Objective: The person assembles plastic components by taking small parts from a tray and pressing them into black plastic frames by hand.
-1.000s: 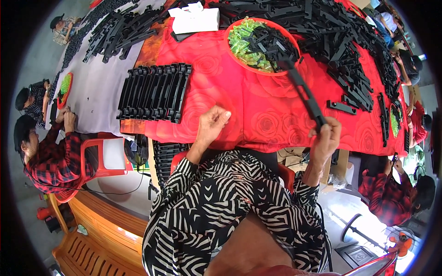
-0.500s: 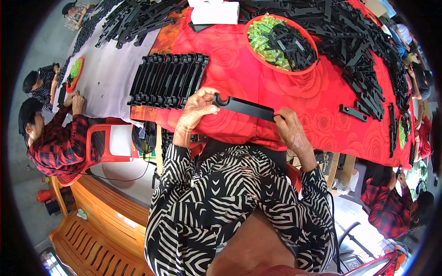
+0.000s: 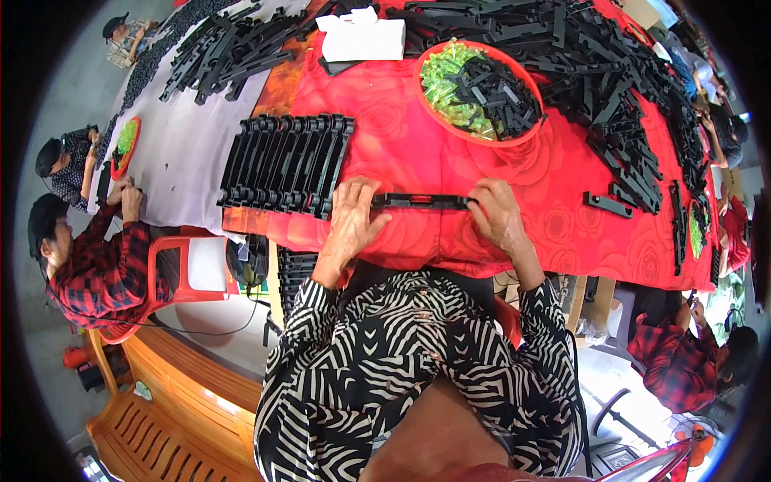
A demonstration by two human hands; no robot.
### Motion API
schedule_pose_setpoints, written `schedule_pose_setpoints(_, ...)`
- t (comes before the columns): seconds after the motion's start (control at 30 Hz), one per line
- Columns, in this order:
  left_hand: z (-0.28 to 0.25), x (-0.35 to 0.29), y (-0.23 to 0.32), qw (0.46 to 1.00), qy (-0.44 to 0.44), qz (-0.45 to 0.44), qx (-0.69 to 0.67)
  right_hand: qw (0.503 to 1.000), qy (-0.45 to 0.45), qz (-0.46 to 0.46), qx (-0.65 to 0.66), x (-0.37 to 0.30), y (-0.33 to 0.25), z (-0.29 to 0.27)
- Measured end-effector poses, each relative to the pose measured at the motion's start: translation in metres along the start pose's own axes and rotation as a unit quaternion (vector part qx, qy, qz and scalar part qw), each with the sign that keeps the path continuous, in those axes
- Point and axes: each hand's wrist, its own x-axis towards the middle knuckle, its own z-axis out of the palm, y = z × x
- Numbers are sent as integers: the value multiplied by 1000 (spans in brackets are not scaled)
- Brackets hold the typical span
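Note:
A long, narrow black plastic part (image 3: pixel 426 202) lies level between my two hands, just above or on the red tablecloth, with red showing through an opening along it. My left hand (image 3: pixel 354 215) is closed on its left end. The fingers of my right hand (image 3: pixel 495 215) pinch its right end. To the left of my left hand, a neat row of similar black parts (image 3: pixel 285 165) is lined up side by side. I cannot make out whether the part rests on the cloth.
An orange-red basket (image 3: pixel 536 128) beyond my hands holds yellow-green and small black pieces. Loose black parts (image 3: pixel 626 153) are heaped at the right and far side. A white box (image 3: pixel 363 40) stands at the back. A co-worker in a checked shirt (image 3: pixel 104 261) sits at the left.
The black part has turned from its broad smooth side to a narrow, open side and become level. Both hands have shifted slightly and still hold its ends.

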Motion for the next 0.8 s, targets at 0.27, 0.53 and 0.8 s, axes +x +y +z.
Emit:
schedule_pose_setpoints(0.27, 31, 4, 3, 997, 45, 61, -3, 987, 141, 73, -23, 52, 30, -12)
schedule_pose_setpoints(0.53, 34, 1, 1, 999, 35, 36, -19, 980, 56, -5, -193, 95, 65, 7)
schedule_pose_setpoints(0.8, 31, 10, 2, 995, 49, 58, -59, 982, -33, -44, -180, 111, 77, -7)
